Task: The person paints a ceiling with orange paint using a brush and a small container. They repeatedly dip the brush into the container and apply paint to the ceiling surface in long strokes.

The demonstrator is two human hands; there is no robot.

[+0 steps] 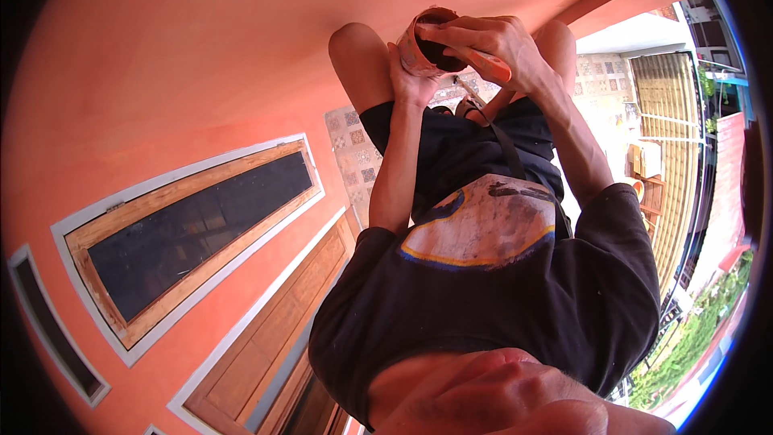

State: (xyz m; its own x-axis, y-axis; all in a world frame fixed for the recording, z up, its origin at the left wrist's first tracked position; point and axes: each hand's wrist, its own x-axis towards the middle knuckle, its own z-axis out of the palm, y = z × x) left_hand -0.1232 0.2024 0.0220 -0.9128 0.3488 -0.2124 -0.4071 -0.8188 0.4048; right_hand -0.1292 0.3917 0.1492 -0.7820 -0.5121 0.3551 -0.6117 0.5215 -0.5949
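Observation:
A round paint pot [416, 50] with pinkish smears on its outside is tilted between my raised knees, its dark inside showing. My left hand [415, 86] supports it from below and at the side, fingers wrapped round it. Over its mouth, my right hand [495, 42] grips an orange-handled paintbrush [493, 67]. The handle's end sticks out below my palm, toward me. The brush's head is hidden by my fingers and the pot, so I cannot tell whether it touches the inside.
An orange wall [201, 48] rises ahead and to the left, with a wood-framed window [201, 225] and a wooden door [266, 330]. Patterned tiles [354, 145] cover the floor. At the right are a slatted bamboo screen [668, 137] and wooden furniture [651, 193].

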